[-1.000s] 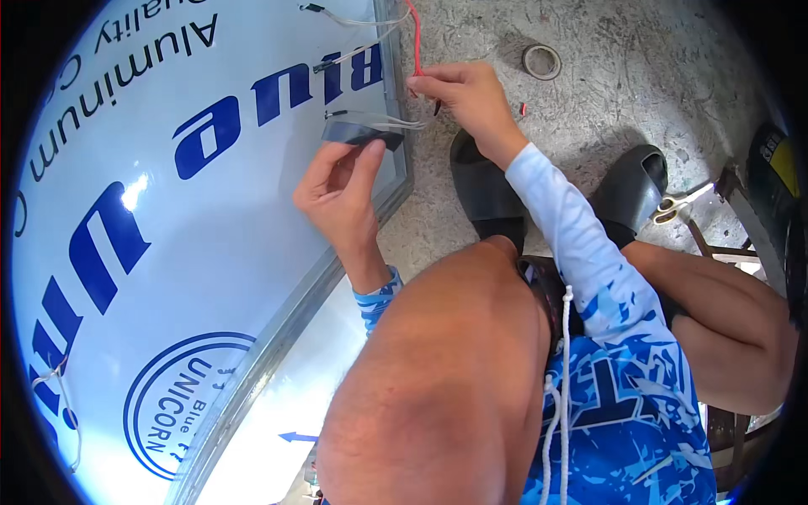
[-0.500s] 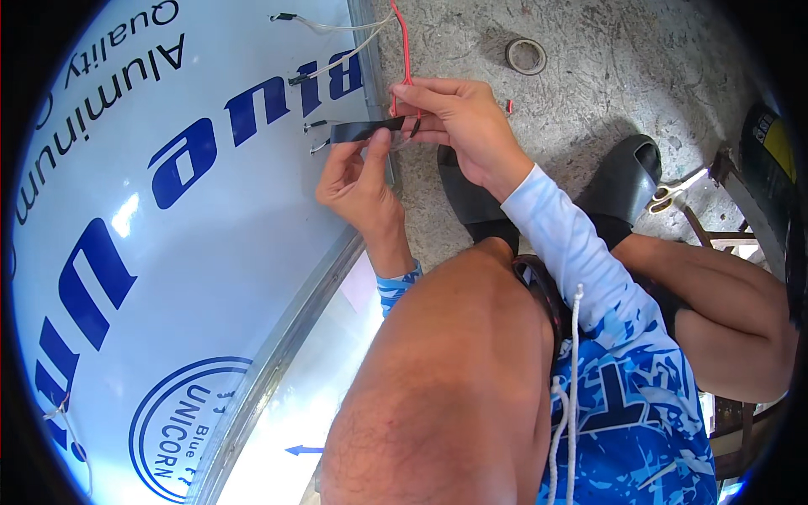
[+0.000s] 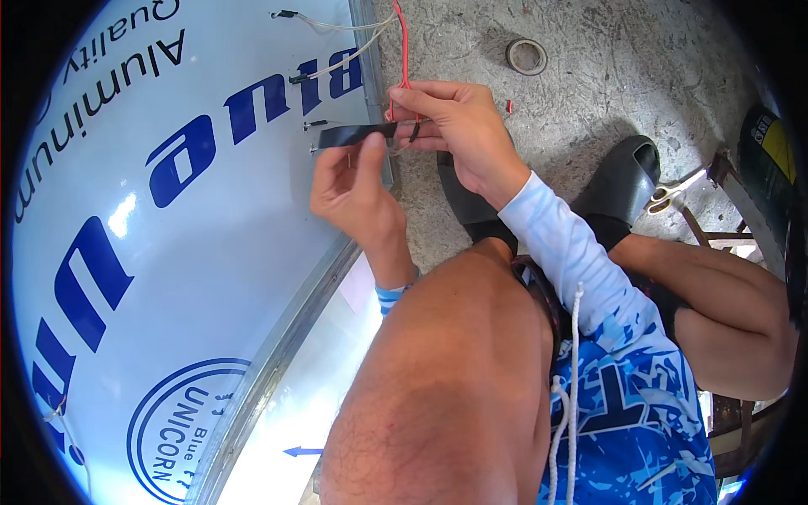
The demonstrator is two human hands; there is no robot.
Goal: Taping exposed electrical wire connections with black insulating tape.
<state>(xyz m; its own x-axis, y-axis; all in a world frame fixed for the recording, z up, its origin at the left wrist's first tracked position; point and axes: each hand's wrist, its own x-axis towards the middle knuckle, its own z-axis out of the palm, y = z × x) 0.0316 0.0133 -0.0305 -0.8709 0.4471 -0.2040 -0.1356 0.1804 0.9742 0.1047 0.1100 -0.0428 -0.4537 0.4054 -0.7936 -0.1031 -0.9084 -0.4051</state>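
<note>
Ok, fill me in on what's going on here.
Beside a large white panel with blue lettering, a person's left hand pinches a black strip, while the right hand holds a red wire. One end of the strip is close to the right hand; whether it touches the wire is hard to tell. Scissors lie on the floor.

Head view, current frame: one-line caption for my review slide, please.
The left hand pinches a black strip while the right hand holds a red wire beside a white, blue-lettered panel.
</note>
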